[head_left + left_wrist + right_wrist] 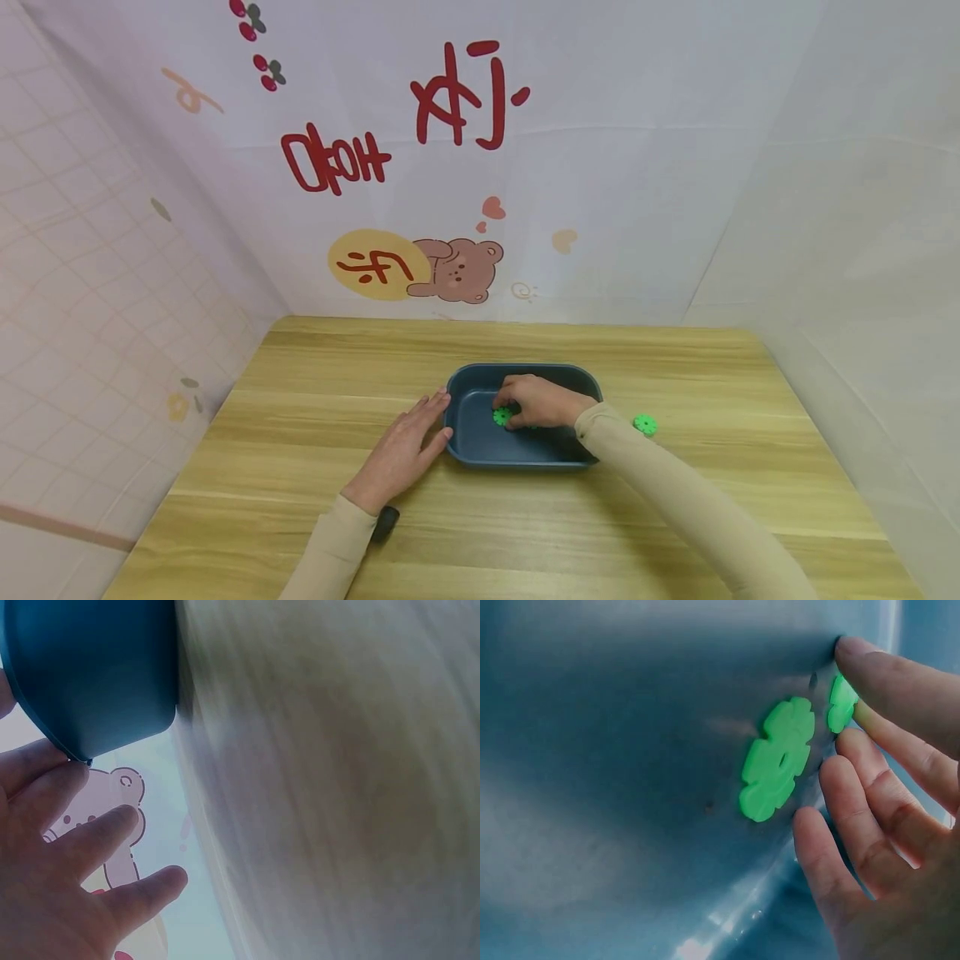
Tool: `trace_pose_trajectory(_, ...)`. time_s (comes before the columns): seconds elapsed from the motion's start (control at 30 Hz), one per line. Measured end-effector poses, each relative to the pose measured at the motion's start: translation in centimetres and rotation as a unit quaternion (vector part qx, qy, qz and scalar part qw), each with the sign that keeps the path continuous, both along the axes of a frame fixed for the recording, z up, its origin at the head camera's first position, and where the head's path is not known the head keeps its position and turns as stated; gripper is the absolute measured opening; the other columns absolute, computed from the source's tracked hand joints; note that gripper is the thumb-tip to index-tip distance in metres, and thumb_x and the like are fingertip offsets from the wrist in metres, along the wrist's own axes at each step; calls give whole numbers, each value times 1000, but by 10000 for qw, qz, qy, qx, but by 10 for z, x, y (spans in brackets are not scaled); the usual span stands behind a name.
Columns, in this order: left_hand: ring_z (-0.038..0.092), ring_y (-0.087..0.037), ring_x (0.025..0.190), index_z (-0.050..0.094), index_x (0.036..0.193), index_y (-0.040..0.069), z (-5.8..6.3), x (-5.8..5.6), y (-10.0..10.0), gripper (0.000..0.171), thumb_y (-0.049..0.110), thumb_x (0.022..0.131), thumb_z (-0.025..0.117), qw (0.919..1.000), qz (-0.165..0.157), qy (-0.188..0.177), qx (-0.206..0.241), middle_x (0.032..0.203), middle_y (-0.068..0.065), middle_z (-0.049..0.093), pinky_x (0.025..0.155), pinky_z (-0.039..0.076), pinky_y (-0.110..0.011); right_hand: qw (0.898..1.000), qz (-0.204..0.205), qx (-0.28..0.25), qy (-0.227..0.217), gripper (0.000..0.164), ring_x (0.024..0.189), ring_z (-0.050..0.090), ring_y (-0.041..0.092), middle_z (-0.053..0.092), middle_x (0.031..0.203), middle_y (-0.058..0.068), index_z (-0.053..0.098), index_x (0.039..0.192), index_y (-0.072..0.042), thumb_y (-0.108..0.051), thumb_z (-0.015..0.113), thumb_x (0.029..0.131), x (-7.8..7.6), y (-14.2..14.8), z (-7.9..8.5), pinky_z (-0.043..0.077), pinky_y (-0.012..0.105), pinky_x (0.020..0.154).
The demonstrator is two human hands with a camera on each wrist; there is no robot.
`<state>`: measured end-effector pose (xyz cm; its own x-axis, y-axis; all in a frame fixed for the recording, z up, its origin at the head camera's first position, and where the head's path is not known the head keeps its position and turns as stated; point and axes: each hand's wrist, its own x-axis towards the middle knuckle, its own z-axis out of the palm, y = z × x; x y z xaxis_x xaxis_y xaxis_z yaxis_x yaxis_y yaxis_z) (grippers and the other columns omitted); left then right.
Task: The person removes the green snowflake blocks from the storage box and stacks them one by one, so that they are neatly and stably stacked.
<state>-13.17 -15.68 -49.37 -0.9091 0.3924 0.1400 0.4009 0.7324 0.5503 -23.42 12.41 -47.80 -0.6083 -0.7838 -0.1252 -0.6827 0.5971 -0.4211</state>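
A dark blue rectangular basin with rounded corners sits on the wooden table. My right hand reaches down into it, thumb and index finger on either side of a green notched plastic disc near the basin floor. Another green notched disc lies on that floor beside the fingers, mostly covered by the hand in the head view. At the basin's left end, my left hand rests its fingertips and thumb against the rim, its other fingers spread out straight in the left wrist view.
One more green notched disc lies on the table right of the basin, close to the right sleeve. A white printed cloth hangs behind the table, with similar cloth at both sides. A dark device is at the left wrist.
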Motion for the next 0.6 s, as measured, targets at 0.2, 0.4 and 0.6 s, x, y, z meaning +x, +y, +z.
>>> trace_pose_trajectory(0.2,33,-34,152,41,160,13,1,0,0,59,41,109,52,10000,-3,-21,26,166,-3,35,117,32,-64,9999,36,121,113,28,101,61,12,64,110,-2,77,116,-12,-20,83,90,0,-1,0,54,31,92)
trace_pose_trajectory(0.4,34,-34,152,42,160,13,0,0,0,60,42,109,53,10000,37,18,-25,165,-4,36,117,33,-64,9996,85,192,212,25,95,57,11,62,107,-4,76,114,-14,-22,80,91,0,-2,2,53,30,90)
trace_pose_trajectory(0.6,34,-33,152,43,159,13,1,1,1,60,42,108,55,10000,59,48,-27,165,-4,37,117,33,-64,9999,-76,100,61,24,96,60,8,63,108,-6,75,115,-16,-22,79,92,1,-1,6,55,29,91)
